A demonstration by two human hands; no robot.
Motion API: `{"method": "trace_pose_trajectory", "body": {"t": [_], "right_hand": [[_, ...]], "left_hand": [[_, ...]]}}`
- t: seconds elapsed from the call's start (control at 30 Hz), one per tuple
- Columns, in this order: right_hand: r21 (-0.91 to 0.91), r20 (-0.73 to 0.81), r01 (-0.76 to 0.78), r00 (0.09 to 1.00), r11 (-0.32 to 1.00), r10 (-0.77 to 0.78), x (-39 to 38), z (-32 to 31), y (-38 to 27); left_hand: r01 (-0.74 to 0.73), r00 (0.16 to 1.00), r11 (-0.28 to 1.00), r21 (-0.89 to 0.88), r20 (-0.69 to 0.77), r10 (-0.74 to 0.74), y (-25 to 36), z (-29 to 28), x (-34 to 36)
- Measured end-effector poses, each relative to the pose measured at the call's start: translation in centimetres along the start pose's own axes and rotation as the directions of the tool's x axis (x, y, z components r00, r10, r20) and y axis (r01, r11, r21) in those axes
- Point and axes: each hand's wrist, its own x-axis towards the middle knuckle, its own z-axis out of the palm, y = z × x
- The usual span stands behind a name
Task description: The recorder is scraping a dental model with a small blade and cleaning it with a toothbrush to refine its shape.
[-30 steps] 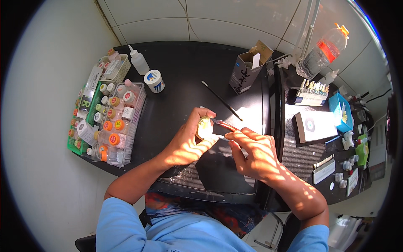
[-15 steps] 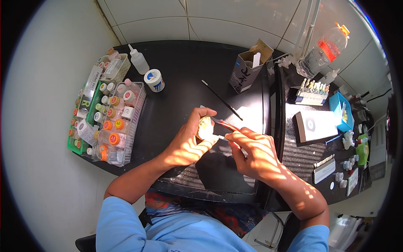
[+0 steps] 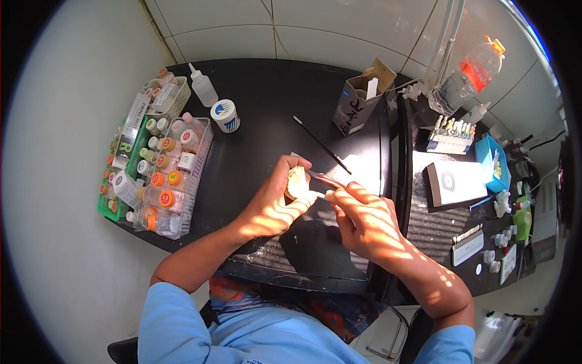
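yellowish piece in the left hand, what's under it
Black desktop shows around the yellowish piece and the left hand holding it. The piece's underside and anything directly beneath cannot be seen: piece and hand cover them.

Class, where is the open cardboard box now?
In the head view, the open cardboard box stands at the main black desk's back right, beyond the black-handled tool.

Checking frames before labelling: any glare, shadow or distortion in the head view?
Head view: strong glare on the black table beyond the right hand; head view: dark shadow between the forearms, light streaks on the right forearm; head view: fisheye bends table edges, corners black.
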Motion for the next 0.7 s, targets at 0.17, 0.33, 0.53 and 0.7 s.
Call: {"method": "trace_pose_trajectory", "body": {"t": [0.17,0.33,0.53,0.7], "right_hand": [[-0.009,-0.045,0.053,0.998,0.999,-0.053,0.08,0.06,0.33],[0.012,0.001,-0.015,1.0,1.0,0.015,0.42,-0.57,-0.18],[0.002,-0.018,-0.005,1.0,1.0,0.005,0.37,-0.35,0.1],[0.006,-0.006,-0.011,1.0,1.0,0.011,0.58,-0.51,-0.02]], "left_hand": [[0.016,1.0,0.999,-0.047,-0.01,-0.016,-0.1,0.13,0.19],[0.008,1.0,1.0,-0.023,0.009,-0.008,0.11,-0.04,0.14],[0.069,0.998,0.994,-0.079,0.017,-0.068,0.68,-0.07,0.03],[0.049,0.999,0.995,-0.082,0.014,-0.048,0.83,-0.01,0.02]]}}
